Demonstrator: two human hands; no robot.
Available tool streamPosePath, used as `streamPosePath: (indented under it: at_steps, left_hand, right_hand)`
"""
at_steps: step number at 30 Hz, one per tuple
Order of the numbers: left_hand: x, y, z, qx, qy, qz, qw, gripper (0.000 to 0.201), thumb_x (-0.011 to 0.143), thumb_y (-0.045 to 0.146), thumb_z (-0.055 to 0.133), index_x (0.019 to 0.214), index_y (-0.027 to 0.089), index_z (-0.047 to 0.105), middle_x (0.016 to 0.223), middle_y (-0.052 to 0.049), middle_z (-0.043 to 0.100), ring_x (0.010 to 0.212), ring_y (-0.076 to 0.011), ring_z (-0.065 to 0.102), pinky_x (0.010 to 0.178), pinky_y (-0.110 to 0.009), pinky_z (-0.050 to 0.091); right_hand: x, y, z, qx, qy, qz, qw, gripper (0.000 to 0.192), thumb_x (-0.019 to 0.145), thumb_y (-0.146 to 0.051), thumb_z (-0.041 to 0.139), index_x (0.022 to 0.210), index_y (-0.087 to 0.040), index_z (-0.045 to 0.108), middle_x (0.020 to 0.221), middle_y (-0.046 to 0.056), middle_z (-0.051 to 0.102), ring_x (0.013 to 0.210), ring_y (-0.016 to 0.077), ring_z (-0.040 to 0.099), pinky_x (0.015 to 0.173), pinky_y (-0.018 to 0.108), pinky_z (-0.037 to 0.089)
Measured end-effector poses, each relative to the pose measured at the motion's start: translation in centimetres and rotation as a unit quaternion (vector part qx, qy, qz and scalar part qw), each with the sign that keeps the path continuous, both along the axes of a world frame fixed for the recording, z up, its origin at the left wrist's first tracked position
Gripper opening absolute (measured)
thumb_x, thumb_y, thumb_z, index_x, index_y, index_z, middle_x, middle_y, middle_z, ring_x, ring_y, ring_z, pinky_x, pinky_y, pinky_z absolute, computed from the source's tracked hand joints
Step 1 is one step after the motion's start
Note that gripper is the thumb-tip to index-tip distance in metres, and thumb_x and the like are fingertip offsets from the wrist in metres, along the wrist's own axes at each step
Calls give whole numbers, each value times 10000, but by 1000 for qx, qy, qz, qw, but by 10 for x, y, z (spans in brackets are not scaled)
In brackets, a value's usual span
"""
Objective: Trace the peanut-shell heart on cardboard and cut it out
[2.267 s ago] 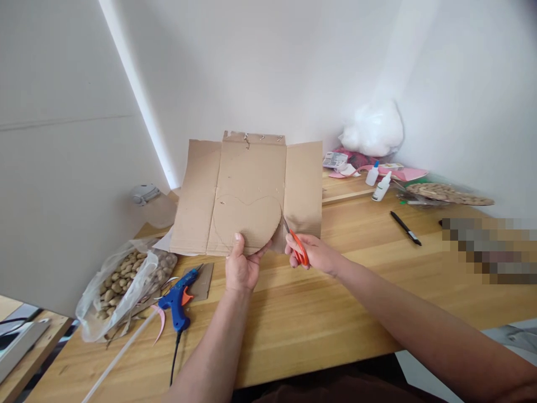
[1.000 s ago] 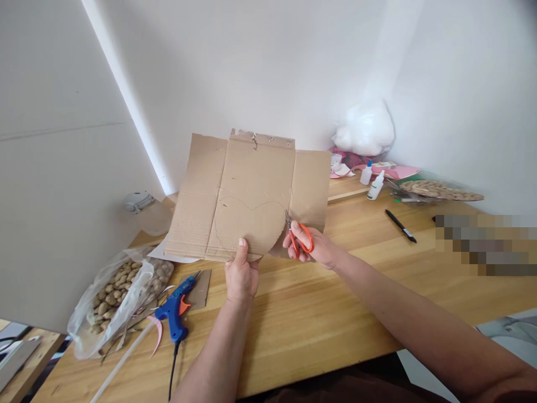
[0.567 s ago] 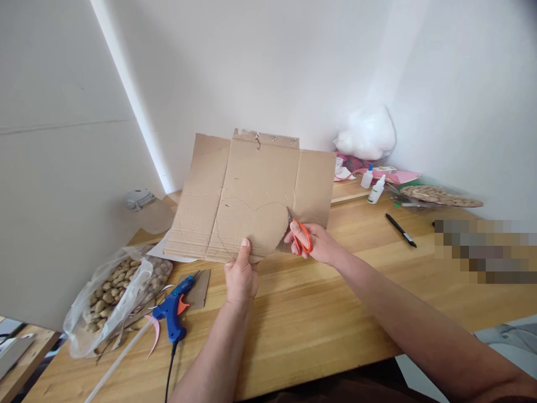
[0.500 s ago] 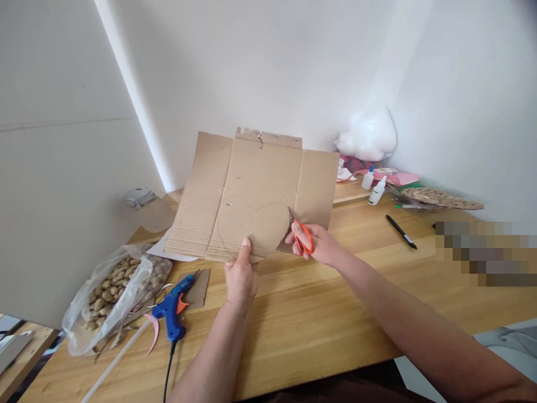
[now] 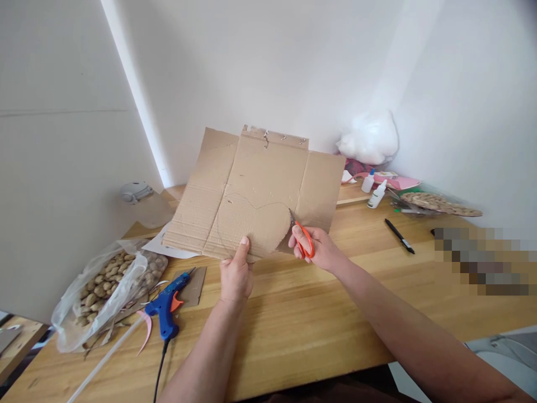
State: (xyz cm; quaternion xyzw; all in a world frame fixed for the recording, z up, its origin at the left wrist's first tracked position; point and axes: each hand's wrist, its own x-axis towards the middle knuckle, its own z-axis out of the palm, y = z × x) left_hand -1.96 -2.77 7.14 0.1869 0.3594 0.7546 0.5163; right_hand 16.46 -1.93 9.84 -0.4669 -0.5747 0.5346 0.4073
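Observation:
A flattened brown cardboard sheet (image 5: 260, 184) stands tilted above the wooden table (image 5: 319, 313), with a heart outline drawn on its lower middle. My left hand (image 5: 236, 272) pinches the sheet's bottom edge, thumb on the heart shape. My right hand (image 5: 316, 250) grips orange-handled scissors (image 5: 302, 238). Their blades sit in a cut along the heart's right curve, where the cardboard is parted.
A clear bag of pale nuts (image 5: 100, 285) and a blue glue gun (image 5: 164, 305) with its black cord lie at left. A black pen (image 5: 399, 235), two glue bottles (image 5: 375, 190), a white stuffing bag (image 5: 369, 137) and a woven piece (image 5: 438, 203) sit at right.
The scissors have advanced upward along the heart's right curve. The cardboard has shifted a little right and rotated slightly clockwise. My left hand keeps its grip.

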Motion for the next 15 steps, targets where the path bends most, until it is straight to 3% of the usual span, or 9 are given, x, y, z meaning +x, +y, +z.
streamPosePath:
  at_steps: [5, 15]
  left_hand:
    - [-1, 1, -1, 2, 0, 0, 1000, 346, 824, 84, 683, 1144, 215, 704, 1246, -59, 707, 1260, -227, 592, 1078, -404, 466]
    - [0, 1, 2, -10, -5, -3, 1000, 304, 796, 83, 707, 1083, 182, 725, 1197, -75, 728, 1217, -234, 624, 1064, -412, 480]
  right_hand:
    - [-3, -2, -4, 9, 22, -16, 1000, 568, 836, -739, 519, 683, -194, 564, 486, -18, 514, 423, 91, 387, 435, 245, 265]
    - [-11, -7, -12, 40, 46, -52, 997, 534, 833, -713, 545, 654, -211, 516, 486, -20, 496, 466, 115, 444, 471, 258, 306]
